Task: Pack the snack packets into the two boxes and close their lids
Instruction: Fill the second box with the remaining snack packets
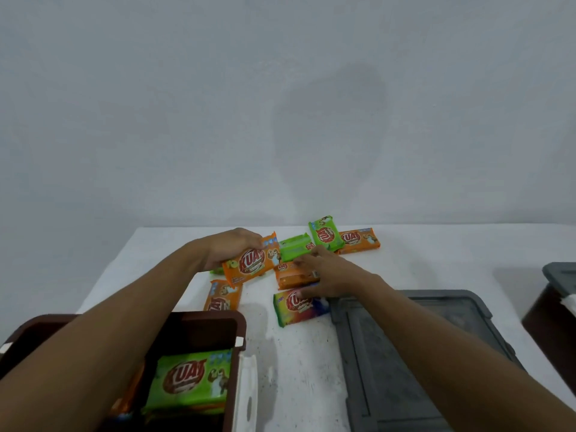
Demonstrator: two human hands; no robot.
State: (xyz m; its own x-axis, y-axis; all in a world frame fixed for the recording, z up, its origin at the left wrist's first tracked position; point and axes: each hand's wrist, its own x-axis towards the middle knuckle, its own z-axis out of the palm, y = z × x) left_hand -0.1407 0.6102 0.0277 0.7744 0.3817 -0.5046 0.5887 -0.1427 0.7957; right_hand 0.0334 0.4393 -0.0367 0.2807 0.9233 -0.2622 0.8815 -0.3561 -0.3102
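Snack packets on white table, pale wall

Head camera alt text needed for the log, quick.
The left hand grips an orange packet amid loose snack packets on the white table, while the right hand rests spread on more of them. The open brown box at lower left holds a green packet; a grey lid lies at lower right.
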